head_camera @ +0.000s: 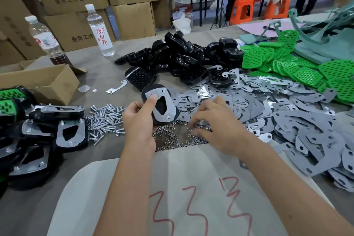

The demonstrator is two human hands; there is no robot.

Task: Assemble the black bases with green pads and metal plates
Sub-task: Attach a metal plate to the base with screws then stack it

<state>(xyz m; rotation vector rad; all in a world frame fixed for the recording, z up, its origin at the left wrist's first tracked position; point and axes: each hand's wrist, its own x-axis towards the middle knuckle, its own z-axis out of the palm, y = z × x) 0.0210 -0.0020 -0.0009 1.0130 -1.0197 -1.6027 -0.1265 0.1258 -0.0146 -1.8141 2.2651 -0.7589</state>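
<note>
My left hand (140, 119) grips a black base (161, 108) with a metal plate (169, 102) laid on it, thumb pressing the plate's upper left corner. My right hand (212, 120) reaches down into a heap of small nuts (172, 138), fingertips curled among them; whether it pinches a nut is hidden. Loose black bases (182, 57) are piled at the table's middle back. Green pads (298, 67) lie at the right back. Grey metal plates (287, 113) spread over the right side.
Finished assemblies (47, 130) stack at the left, beside a pile of screws (105, 119). An open cardboard box (44, 80) and two water bottles (99, 30) stand at the back left. A white sack with red marks (191, 188) lies in front of me. Cartons and orange stools are behind.
</note>
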